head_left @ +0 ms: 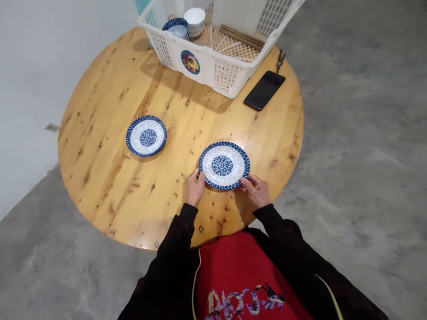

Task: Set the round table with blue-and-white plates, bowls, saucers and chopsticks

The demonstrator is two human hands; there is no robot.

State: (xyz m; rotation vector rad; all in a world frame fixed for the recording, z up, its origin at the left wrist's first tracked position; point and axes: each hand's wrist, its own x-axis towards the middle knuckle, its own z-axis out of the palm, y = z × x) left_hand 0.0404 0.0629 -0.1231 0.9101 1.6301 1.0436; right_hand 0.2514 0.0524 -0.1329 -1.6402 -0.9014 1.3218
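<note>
A blue-and-white patterned plate (222, 165) is held by its rim between my two hands, close to the near side of the round wooden table. My left hand (195, 187) grips its lower left edge with the thumb on top. On the lower right edge, my right hand (256, 191) is closed with thumb above and fingers beneath. Whether the plate rests on the table or hangs just over it I cannot tell. Further left sits a small stack of matching plates (148, 137), apart from both hands.
A white plastic basket (230, 80) stands at the table's far side. Inside are blue-patterned bowls (176, 29), white bowls (195, 20) and a bundle of chopsticks (243, 37). Right of it lies a black phone (264, 90) with a strap. The wooden table (100, 178) has a rounded edge.
</note>
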